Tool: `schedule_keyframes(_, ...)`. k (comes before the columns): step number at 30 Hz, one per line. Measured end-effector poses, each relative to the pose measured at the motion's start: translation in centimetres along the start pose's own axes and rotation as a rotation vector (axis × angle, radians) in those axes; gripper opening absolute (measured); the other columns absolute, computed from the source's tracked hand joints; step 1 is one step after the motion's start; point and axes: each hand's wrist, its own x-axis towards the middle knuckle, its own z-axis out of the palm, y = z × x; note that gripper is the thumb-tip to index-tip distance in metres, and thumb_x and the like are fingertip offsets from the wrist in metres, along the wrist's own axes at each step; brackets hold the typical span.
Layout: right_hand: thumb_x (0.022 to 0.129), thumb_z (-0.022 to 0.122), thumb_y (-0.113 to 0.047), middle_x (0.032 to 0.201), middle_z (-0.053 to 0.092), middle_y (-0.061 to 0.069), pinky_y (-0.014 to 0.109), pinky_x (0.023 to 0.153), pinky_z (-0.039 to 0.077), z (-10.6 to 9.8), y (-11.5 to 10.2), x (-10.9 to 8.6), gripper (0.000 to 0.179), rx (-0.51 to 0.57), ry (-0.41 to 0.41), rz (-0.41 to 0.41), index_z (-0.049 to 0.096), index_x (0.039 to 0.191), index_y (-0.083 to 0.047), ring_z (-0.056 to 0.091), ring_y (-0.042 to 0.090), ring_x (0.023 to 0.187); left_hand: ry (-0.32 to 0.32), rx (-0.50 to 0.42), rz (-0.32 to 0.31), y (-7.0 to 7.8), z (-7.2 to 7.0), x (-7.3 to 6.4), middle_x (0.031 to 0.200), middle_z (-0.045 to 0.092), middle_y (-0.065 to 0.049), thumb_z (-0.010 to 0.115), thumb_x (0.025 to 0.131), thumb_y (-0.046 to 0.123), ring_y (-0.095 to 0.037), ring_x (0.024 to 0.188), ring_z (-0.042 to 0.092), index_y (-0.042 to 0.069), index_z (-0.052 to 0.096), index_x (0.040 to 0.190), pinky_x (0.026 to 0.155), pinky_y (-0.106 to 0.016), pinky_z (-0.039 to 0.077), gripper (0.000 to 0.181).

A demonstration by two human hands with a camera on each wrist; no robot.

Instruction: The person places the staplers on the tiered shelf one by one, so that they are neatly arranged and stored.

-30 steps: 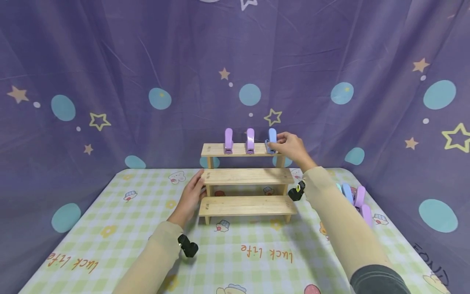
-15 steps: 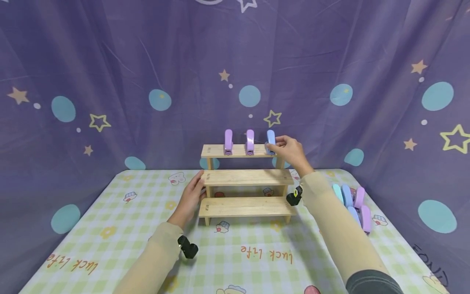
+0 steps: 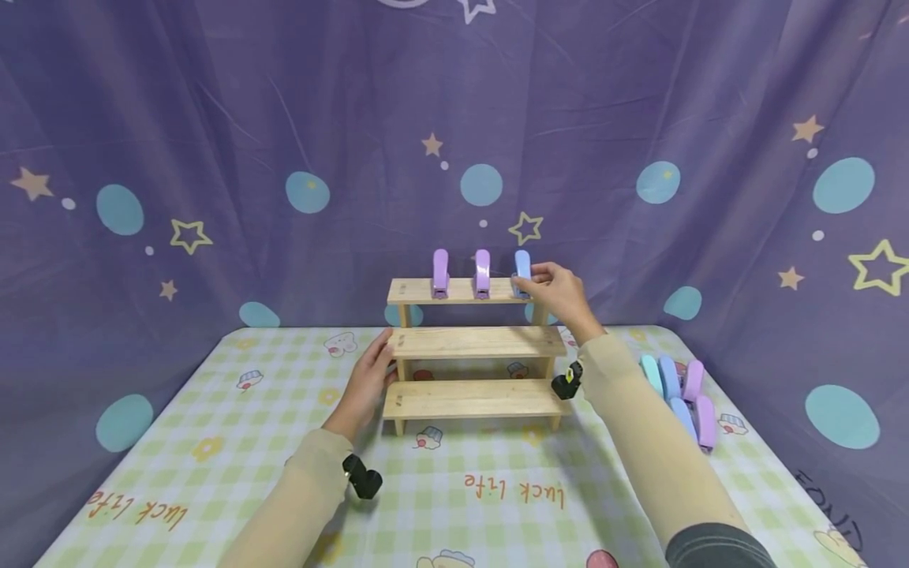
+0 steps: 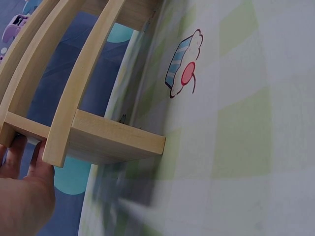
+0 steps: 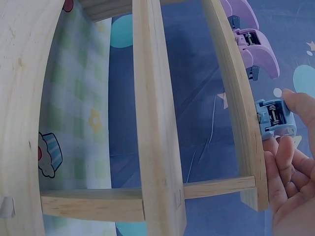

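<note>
On the top board of a three-step wooden display stand [image 3: 476,342], two purple staplers [image 3: 440,274] stand upright, side by side. A light blue stapler [image 3: 522,272] stands to their right, near the board's right end. My right hand [image 3: 561,296] pinches it between thumb and fingers. In the right wrist view its blue front [image 5: 275,118] with a metal spring faces the camera, right at the board's edge. My left hand [image 3: 369,375] grips the stand's left side by the middle board. In the left wrist view its fingertips [image 4: 42,160] reach around the side piece.
Several more staplers in purple, blue and mint green [image 3: 649,375] lie grouped on the right side of the table, beside my right forearm. A green checked cloth [image 3: 248,442] covers the table. Behind it hangs a purple curtain [image 3: 355,118].
The blue stapler has shifted slightly left on the top board and stands straighter, with my right hand still pinching it. My left hand stays on the stand.
</note>
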Motion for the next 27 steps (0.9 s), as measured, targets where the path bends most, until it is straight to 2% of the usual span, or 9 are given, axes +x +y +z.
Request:
schedule_keyframes(8,0.087,0.073,-0.055,0.124,0.062,0.012,0.051,0.100,0.049,-0.1,0.2,0.0,0.074,0.014,-0.026,0.002,0.054,0.141,-0.008,0.059,0.032,0.114,0.002,0.022,-0.013,-0.1,0.0,0.0,0.161,0.028,-0.010,0.038,0.111,0.029,-0.032,0.142,0.036,0.021,0.024,0.161,0.115,-0.044,0.037,0.053)
schedule_keyframes(12,0.087,0.072,-0.058,0.130,0.057,0.013,0.051,0.103,0.046,-0.7,0.4,-0.1,0.080,0.046,-0.086,0.001,0.048,0.147,-0.010,0.055,0.031,0.119,-0.004,0.011,-0.006,0.0,-0.1,0.1,0.161,0.030,-0.009,0.038,0.111,0.029,-0.031,0.142,0.036,0.021,0.023,0.161,0.115,-0.044,0.037,0.053)
schedule_keyframes(16,0.091,0.068,-0.056,0.135,0.053,0.014,0.052,0.105,0.045,-1.4,0.5,-0.2,0.079,0.079,-0.154,-0.034,0.043,0.150,-0.010,0.052,0.032,0.123,-0.011,-0.008,-0.001,0.0,-0.1,0.1,0.160,0.031,-0.010,0.039,0.111,0.028,-0.031,0.141,0.038,0.021,0.023,0.161,0.115,-0.044,0.037,0.053)
schedule_keyframes(20,0.096,0.064,-0.050,0.137,0.054,0.016,0.054,0.106,0.043,-2.4,0.7,-0.8,0.072,0.061,-0.169,-0.075,0.042,0.150,-0.007,0.050,0.033,0.126,-0.027,-0.013,0.002,0.0,-0.1,0.0,0.160,0.030,-0.010,0.038,0.111,0.028,-0.032,0.141,0.037,0.021,0.022,0.161,0.115,-0.044,0.037,0.053)
schedule_keyframes(27,0.098,0.062,-0.047,0.134,0.058,0.016,0.053,0.101,0.047,-4.8,1.3,-2.2,0.063,-0.040,-0.169,-0.112,0.049,0.145,-0.006,0.053,0.033,0.123,-0.048,-0.017,-0.003,0.0,-0.3,-0.1,0.161,0.031,-0.008,0.037,0.111,0.030,-0.029,0.141,0.039,0.025,0.021,0.161,0.113,-0.041,0.039,0.053)
